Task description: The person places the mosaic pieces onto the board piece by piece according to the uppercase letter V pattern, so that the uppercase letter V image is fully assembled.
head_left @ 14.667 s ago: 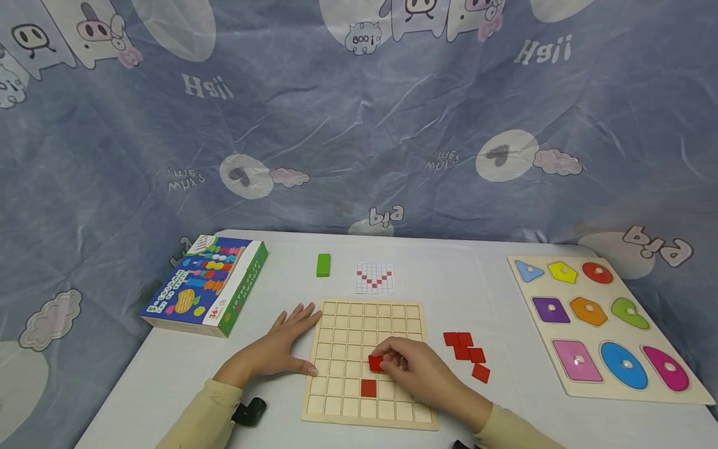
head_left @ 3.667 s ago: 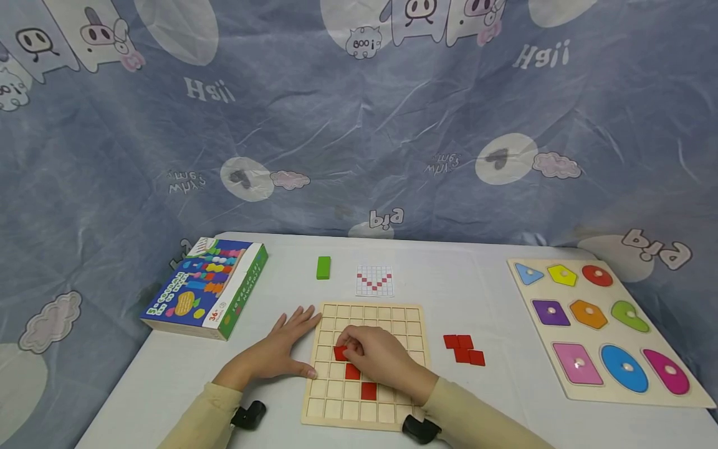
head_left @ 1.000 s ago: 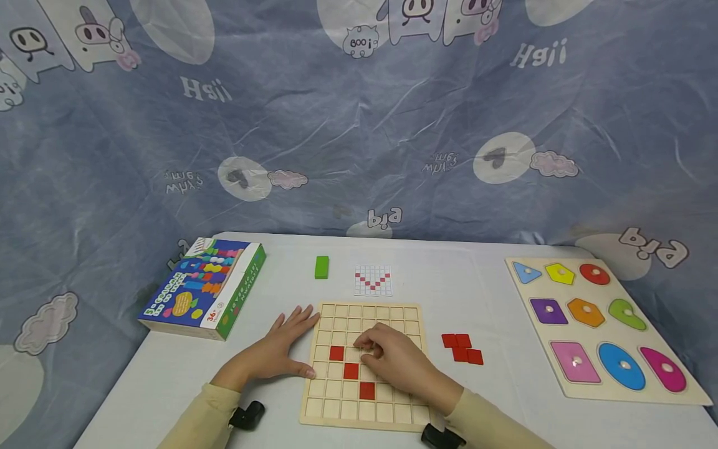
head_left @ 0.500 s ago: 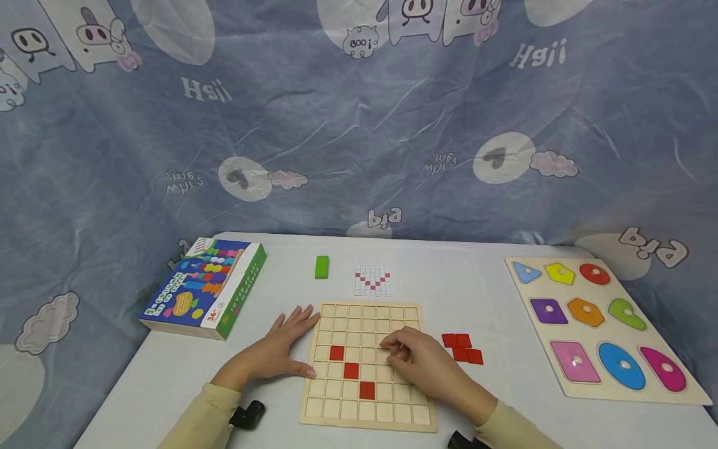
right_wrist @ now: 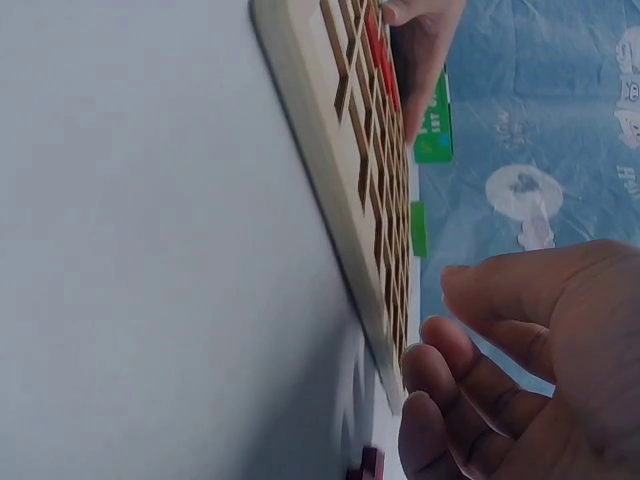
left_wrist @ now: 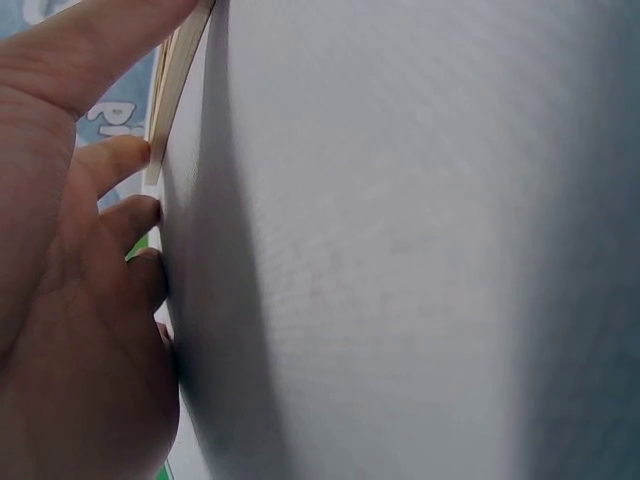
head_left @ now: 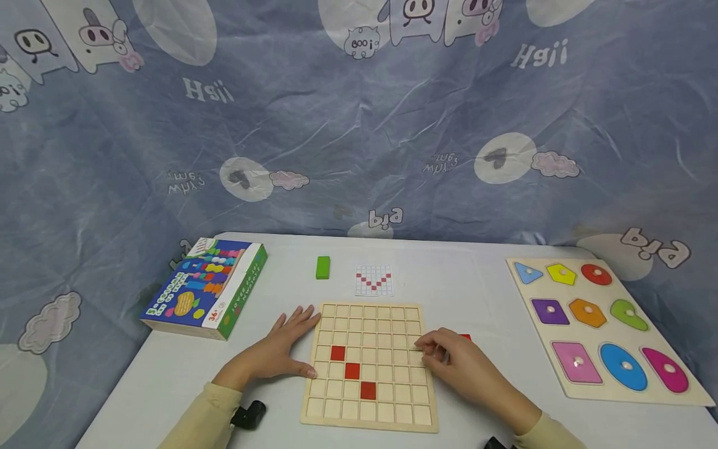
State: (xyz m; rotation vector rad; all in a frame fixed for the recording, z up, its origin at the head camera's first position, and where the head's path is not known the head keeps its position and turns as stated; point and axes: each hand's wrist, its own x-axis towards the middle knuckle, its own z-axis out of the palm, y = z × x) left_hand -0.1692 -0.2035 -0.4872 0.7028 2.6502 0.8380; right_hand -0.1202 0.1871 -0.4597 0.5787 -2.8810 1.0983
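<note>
Three red tiles (head_left: 352, 371) in grid board (head_left: 385, 394); left hand (head_left: 269, 354) spread against it, right hand (head_left: 467, 368) loosely curled; box (head_left: 204, 287): "36", backdrop (head_left: 336, 125): "Haii".

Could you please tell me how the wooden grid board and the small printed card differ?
The grid board is large, pale wood; the printed card is smaller and white. The board holds three red tiles in one slanting line; the card shows a red V. The left hand touches the board; the card lies untouched. Both lie flat, showing squared grids.
</note>
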